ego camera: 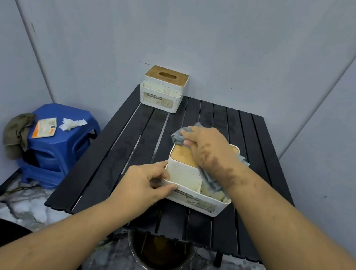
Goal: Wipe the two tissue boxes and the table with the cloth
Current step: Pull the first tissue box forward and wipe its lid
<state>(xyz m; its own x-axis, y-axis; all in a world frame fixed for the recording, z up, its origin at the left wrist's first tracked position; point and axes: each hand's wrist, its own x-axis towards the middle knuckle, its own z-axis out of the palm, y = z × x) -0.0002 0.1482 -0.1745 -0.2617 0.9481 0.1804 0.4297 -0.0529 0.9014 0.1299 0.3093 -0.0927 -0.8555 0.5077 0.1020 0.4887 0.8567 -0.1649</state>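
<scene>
We press the cloth [198, 135] onto the wooden lid of the near tissue box [197, 184] with our right hand [207, 146], its grip bunched around the fabric, while our left hand [148, 184] pinches the box's front left corner, likely to keep it from sliding. The second tissue box [163, 89] waits at the tabletop's [123, 149] far left corner, well clear; a blue stool [58, 146] stands beside on the floor

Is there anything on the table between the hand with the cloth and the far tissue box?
Nothing visible: only bare black table slats separate the right hand, gripping the cloth, from the far tissue box.
</scene>
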